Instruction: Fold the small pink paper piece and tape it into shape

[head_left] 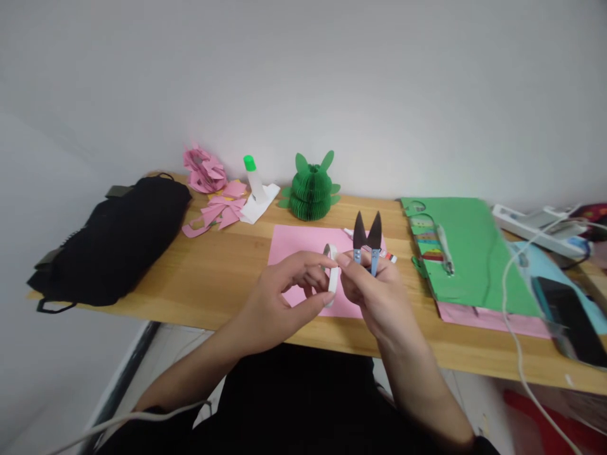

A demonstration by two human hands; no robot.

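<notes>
My left hand [289, 297] grips a narrow roll of white tape [333, 278] between thumb and fingers, above a pink sheet of paper [294, 243]. Close beside it, my right hand [374, 287] holds a pair of thread snips [367, 243], light-blue handles in the palm and dark blades pointing up and apart. The right thumb and index finger meet at the tape's edge; whether they pinch its loose end is too small to tell. Behind the sheet stands a green honeycomb-paper figure [312, 193] with ear-like leaves. A marker-like item [389, 257] is partly hidden behind the right hand.
Left of the figure are a glue stick [255, 180] with a green cap, pink paper scraps [220, 212] and a black bag [118, 240]. To the right lie green paper sheets [474, 253], a phone [569, 319], a power strip [540, 227] and a hanging white cable [507, 309].
</notes>
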